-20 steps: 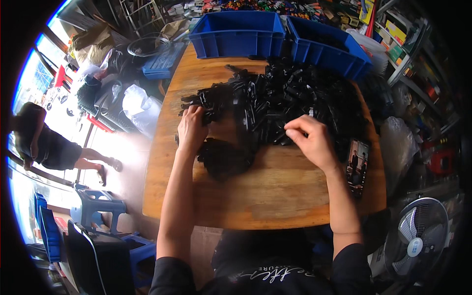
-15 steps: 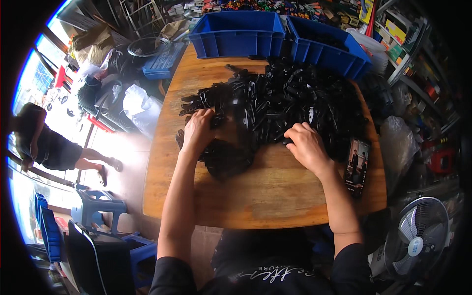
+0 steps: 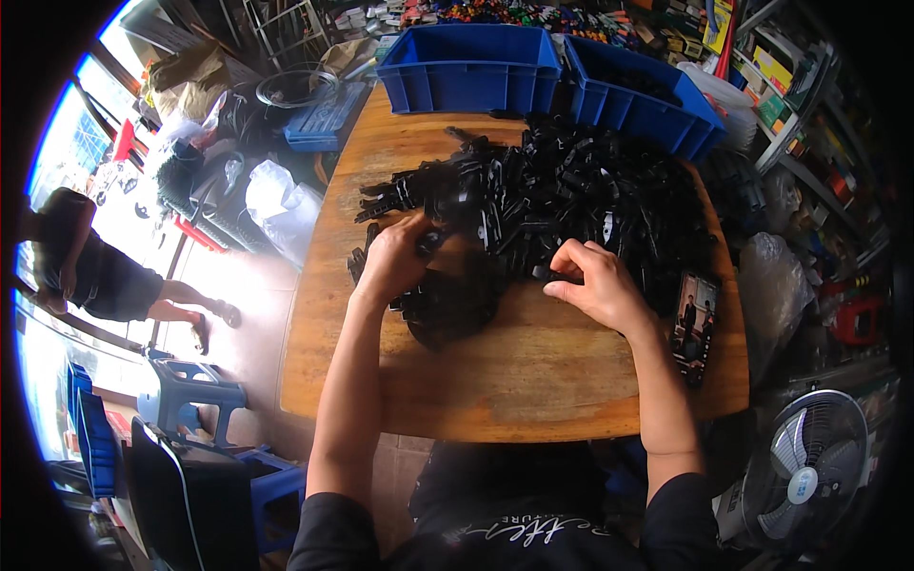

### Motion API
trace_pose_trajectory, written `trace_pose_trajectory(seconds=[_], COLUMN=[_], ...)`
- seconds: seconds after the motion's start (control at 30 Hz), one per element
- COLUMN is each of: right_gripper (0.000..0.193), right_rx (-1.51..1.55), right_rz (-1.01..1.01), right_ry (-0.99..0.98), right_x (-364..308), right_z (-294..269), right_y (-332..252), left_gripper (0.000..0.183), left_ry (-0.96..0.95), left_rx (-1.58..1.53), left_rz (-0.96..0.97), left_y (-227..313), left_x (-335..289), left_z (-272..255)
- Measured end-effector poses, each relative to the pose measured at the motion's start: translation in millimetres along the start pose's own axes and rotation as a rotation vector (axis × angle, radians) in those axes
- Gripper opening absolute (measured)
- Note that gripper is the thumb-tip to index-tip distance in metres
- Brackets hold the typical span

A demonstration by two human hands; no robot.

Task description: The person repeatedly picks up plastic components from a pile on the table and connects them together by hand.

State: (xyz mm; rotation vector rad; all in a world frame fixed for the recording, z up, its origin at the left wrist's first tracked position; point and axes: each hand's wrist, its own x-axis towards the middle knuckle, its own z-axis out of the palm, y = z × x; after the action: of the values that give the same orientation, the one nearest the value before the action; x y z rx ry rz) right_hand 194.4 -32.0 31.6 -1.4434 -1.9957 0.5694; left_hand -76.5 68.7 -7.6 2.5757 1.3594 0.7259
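Observation:
A big heap of small black parts [image 3: 590, 190], some with shiny spots, covers the far middle and right of the wooden table [image 3: 533, 381]. At the heap's left side, my left hand [image 3: 395, 257] has its fingers curled round a small black part, seen just past the fingertips. My right hand [image 3: 602, 285] pinches another small black part [image 3: 547, 274] between thumb and forefinger, at the heap's near edge. Close to my left hand lies a smaller dark cluster [image 3: 447, 309], blurred. The exact kind of these parts is too small to make out.
Two blue plastic crates [image 3: 471, 86] stand at the table's far edge; the right crate [image 3: 638, 109] holds dark items. A phone [image 3: 693, 328] with a lit screen lies by the right edge. A fan [image 3: 800, 471] stands at lower right. Another person [image 3: 95, 257] is at far left.
My left hand has shifted slightly right and nearer me. The right hand has turned a little, and the black part in its pinch now shows more clearly.

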Motion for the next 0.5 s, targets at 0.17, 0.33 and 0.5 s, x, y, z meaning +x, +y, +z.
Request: trace_pose_trajectory(seconds=[0.17, 0.33, 0.5], right_gripper=[0.013, 0.019, 0.027], right_rx=[0.576, 0.719, 0.653], right_rz=[0.033, -0.032, -0.012], right_ry=[-0.011, 0.164, 0.174], right_x=[7.3, 2.5, -11.5], right_z=[5.0, 25.2, 19.3], right_y=[-6.5, -21.9, -14.0], left_gripper=[0.018, 0.042, 0.031], left_ry=[-0.113, -0.343, -0.246], left_rx=[-1.191, -1.622, -1.669], left_rz=[-0.36, -0.503, -0.395], left_y=[21.5, 78.5, 94.9], left_x=[-0.2, -15.7, -18.7], left_z=[-20.9, -19.2, -7.4])
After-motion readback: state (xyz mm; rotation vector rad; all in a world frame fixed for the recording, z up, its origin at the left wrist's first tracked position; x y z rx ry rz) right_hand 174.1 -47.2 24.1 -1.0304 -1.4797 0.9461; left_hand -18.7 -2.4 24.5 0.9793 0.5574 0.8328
